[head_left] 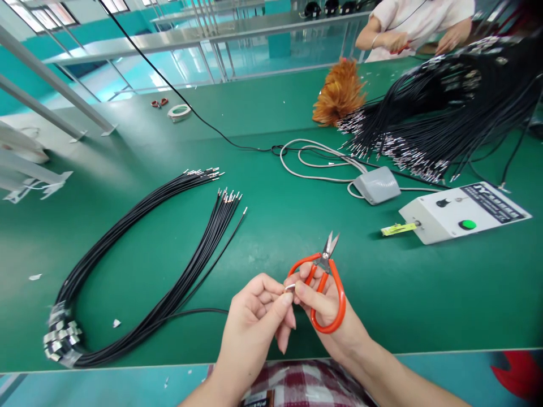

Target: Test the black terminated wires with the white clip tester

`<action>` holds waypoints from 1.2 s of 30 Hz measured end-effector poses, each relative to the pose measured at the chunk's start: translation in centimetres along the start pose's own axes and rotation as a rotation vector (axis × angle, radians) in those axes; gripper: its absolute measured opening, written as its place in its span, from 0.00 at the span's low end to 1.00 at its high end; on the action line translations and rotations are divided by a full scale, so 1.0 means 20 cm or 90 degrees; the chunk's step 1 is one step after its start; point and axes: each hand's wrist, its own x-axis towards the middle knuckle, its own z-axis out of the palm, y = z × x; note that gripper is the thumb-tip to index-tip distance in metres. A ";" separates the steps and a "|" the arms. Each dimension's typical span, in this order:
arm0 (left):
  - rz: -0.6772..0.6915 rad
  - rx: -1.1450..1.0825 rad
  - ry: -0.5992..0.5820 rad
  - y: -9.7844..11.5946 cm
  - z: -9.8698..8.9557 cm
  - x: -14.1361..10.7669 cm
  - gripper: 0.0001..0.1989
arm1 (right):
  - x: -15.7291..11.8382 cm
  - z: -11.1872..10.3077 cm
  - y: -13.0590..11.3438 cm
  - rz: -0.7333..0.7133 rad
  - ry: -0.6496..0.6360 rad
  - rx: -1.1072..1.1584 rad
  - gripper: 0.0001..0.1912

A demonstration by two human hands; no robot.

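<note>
My left hand (pixel 258 322) pinches the end of a black cable (pixel 203 310) that runs left into the bundle. A small silvery tip (pixel 290 287) shows between my two thumbs and fingers. My right hand (pixel 324 305) has orange-handled scissors (pixel 339 282) hooked over it, with the blades pointing away and slightly apart. Its thumb and finger also close at the silvery tip. Left of my hands, the bundle of black cables (pixel 139 217) lies in a U shape, metal tips at its ends and silvery connectors (pixel 61 339) at the bend.
A white tester box (pixel 441 217) with a green button and yellow clip stands right. Behind it lie a grey plug-like housing (pixel 377 185) and a large cable pile (pixel 424 113). An orange feather duster (pixel 339 93), a tape roll (pixel 179 112) and a co-worker (pixel 418 28) are farther back.
</note>
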 end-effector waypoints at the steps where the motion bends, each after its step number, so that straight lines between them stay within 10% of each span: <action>1: -0.002 -0.011 -0.005 0.00 0.00 0.00 0.13 | 0.00 0.00 0.01 0.005 0.006 0.006 0.13; 36: -0.129 -0.054 -0.103 0.06 -0.06 0.01 0.14 | 0.03 0.01 -0.05 -0.072 0.011 -0.189 0.12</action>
